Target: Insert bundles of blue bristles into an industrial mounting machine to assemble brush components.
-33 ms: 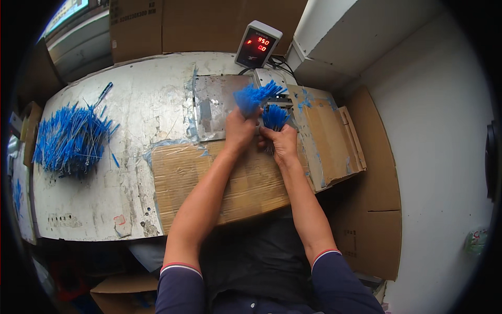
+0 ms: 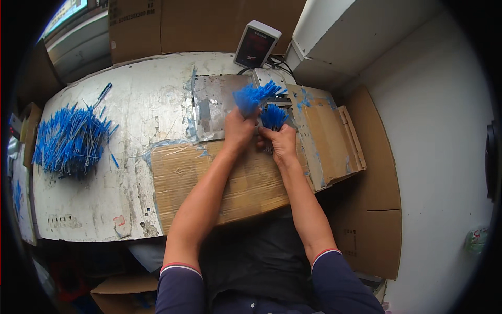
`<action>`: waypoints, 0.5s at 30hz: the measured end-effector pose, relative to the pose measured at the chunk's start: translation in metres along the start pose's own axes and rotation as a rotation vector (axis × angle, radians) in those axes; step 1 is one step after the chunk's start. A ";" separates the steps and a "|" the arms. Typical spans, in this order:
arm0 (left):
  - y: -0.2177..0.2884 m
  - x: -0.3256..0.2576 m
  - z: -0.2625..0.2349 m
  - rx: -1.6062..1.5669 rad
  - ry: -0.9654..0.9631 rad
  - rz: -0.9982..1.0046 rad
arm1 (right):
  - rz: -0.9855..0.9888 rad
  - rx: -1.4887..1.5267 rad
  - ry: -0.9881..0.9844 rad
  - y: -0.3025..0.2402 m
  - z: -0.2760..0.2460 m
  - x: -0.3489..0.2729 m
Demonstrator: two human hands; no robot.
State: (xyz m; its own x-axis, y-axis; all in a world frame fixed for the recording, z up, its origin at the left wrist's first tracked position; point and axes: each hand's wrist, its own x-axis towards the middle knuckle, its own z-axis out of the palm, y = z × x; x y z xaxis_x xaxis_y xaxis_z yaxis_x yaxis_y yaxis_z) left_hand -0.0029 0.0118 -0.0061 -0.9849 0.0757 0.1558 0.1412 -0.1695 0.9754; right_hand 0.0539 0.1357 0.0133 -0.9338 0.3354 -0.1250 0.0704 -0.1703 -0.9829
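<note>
My left hand (image 2: 240, 128) is closed round a bundle of thin wire-stemmed brushes (image 2: 250, 99), with their blue ends fanned out above my fist. Lower and to the right, my right hand (image 2: 281, 142) pinches a smaller bundle of blue-ended brushes (image 2: 274, 117). Some thin wire ends show below its fingers. The two hands are close together over the metal plate (image 2: 210, 107) and the front cardboard sheet (image 2: 209, 178). Fingertips of both hands are partly hidden, and the left bundle is slightly blurred.
A large heap of the same blue brushes (image 2: 73, 138) lies on the left of the white worktable (image 2: 130, 115). A pen-like tool (image 2: 103, 94) is behind it. A display box (image 2: 257, 44) with cables stands at the back. A taped cardboard box (image 2: 329, 136) sits at right, beside the wall.
The red digits on the display box were lit and now look dark. Both hands stay almost in place with their bundles.
</note>
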 end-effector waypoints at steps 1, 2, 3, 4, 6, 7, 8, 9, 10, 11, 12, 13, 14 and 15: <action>0.004 0.001 -0.003 0.077 -0.005 -0.046 | 0.008 -0.027 -0.007 -0.004 0.004 -0.002; 0.002 0.001 -0.003 0.077 -0.007 -0.045 | 0.017 -0.054 -0.014 -0.006 0.006 -0.004; -0.002 0.002 -0.003 0.125 -0.014 -0.001 | 0.015 -0.054 -0.012 -0.003 0.005 -0.003; -0.003 0.002 -0.002 0.172 -0.021 0.042 | 0.006 -0.019 -0.017 0.000 0.004 -0.002; -0.006 0.002 0.002 0.106 -0.007 0.046 | -0.004 0.016 -0.020 0.004 0.000 0.000; -0.008 0.002 0.002 0.042 0.012 0.048 | -0.011 0.033 -0.022 0.005 0.000 -0.002; -0.010 0.003 0.002 0.043 0.012 0.047 | -0.018 0.050 -0.024 0.005 0.000 -0.003; -0.011 0.003 0.001 0.018 0.013 0.044 | -0.016 0.051 -0.025 0.006 0.000 -0.004; -0.011 0.003 0.002 -0.010 0.012 0.041 | 0.000 0.107 0.008 0.007 -0.002 -0.004; -0.010 0.003 0.002 -0.011 0.012 0.041 | 0.016 0.164 0.041 0.007 -0.003 -0.005; -0.009 0.003 0.003 0.027 0.060 0.040 | 0.016 0.163 0.042 0.008 -0.006 -0.005; -0.009 0.003 0.003 0.065 0.109 0.039 | 0.024 0.205 0.081 0.009 -0.010 -0.005; -0.009 0.003 0.004 0.066 0.110 0.039 | 0.031 0.246 0.120 0.010 -0.015 -0.005; -0.008 0.002 0.005 0.024 0.165 0.050 | 0.031 0.246 0.119 0.009 -0.020 -0.006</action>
State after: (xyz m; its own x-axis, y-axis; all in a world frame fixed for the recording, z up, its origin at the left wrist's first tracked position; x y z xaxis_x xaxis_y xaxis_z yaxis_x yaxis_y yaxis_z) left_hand -0.0057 0.0187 -0.0132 -0.9794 -0.0950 0.1781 0.1906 -0.1450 0.9709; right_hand 0.0675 0.1508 0.0020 -0.8835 0.4308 -0.1838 -0.0029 -0.3975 -0.9176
